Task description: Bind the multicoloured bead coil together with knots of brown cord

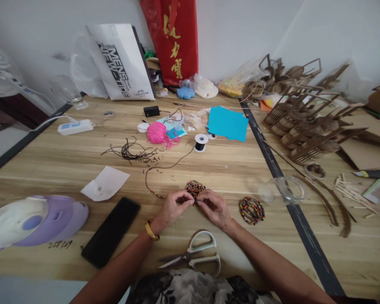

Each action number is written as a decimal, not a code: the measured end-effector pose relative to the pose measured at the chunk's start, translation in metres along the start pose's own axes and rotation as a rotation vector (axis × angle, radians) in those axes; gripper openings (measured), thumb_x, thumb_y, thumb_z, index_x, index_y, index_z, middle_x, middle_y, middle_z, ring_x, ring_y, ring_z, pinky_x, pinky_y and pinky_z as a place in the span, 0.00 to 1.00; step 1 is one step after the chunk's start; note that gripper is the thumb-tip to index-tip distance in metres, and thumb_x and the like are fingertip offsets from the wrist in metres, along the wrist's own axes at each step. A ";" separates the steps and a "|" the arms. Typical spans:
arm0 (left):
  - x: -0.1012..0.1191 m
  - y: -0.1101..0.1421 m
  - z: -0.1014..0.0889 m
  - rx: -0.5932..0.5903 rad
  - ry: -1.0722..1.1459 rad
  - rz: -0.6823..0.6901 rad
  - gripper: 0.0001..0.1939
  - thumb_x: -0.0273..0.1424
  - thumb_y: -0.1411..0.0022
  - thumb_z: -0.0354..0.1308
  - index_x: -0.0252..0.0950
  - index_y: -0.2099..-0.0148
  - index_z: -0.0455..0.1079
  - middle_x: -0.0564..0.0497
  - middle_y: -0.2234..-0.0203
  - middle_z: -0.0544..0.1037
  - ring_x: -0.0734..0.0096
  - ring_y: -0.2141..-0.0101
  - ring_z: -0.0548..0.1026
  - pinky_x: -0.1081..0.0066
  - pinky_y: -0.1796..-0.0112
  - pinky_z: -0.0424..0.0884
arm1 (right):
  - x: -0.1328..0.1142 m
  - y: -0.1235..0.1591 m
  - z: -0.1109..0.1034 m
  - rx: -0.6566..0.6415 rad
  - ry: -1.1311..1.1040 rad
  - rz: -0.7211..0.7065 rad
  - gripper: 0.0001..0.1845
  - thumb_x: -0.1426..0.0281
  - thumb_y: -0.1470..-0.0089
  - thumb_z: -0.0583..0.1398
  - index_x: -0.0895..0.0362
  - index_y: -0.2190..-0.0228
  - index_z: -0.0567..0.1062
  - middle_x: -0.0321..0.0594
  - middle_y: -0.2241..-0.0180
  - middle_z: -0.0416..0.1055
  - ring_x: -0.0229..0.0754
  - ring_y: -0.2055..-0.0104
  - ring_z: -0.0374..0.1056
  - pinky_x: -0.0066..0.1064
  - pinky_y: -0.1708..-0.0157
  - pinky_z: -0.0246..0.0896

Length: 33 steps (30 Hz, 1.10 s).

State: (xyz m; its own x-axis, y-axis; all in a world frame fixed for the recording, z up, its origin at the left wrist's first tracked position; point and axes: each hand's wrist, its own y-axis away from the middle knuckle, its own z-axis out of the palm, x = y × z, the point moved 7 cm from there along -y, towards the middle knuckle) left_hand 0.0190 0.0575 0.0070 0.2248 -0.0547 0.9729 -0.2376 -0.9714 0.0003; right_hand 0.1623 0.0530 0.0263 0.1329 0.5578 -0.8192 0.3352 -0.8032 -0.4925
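Observation:
My left hand (pixel 174 207) and my right hand (pixel 213 207) meet at the middle of the wooden table (pixel 228 169). Both pinch a coiled piece of multicoloured beads (pixel 194 187) strung on a dark cord (pixel 167 166). The cord trails left and back toward a small spool of black cord (pixel 201 142). A second finished beaded coil (pixel 251 210) lies just to the right of my right hand. White-handled scissors (pixel 194 255) lie close to me, below both hands.
A black phone (pixel 111 231) and a white paper scrap (pixel 105 183) lie to the left, beside a purple-and-white device (pixel 31 219). A pink yarn ball (pixel 156 132), blue paper (pixel 228 122), a clear jar (pixel 283 190), bags and cardboard cut-outs (pixel 307 122) fill the far and right sides.

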 end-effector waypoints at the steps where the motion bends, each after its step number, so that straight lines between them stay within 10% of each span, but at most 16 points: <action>1: 0.000 0.000 0.000 0.004 -0.002 0.001 0.06 0.30 0.44 0.59 0.32 0.69 0.73 0.48 0.73 0.78 0.70 0.70 0.74 0.73 0.67 0.69 | 0.000 0.000 0.000 -0.001 -0.002 -0.001 0.04 0.71 0.40 0.58 0.56 0.65 0.74 0.43 0.69 0.72 0.42 0.65 0.69 0.33 0.64 0.66; 33: 0.008 0.000 0.001 -0.013 -0.038 0.013 0.06 0.29 0.44 0.58 0.32 0.70 0.73 0.49 0.74 0.78 0.70 0.71 0.73 0.73 0.67 0.69 | 0.002 0.002 0.001 -0.011 -0.013 0.007 0.03 0.72 0.40 0.58 0.56 0.65 0.73 0.43 0.68 0.72 0.42 0.64 0.69 0.34 0.64 0.66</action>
State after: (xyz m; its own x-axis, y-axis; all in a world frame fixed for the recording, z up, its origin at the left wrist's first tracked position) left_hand 0.0214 0.0567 0.0141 0.2574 -0.0766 0.9633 -0.2527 -0.9675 -0.0094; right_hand 0.1621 0.0519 0.0231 0.1227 0.5495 -0.8264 0.3446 -0.8045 -0.4837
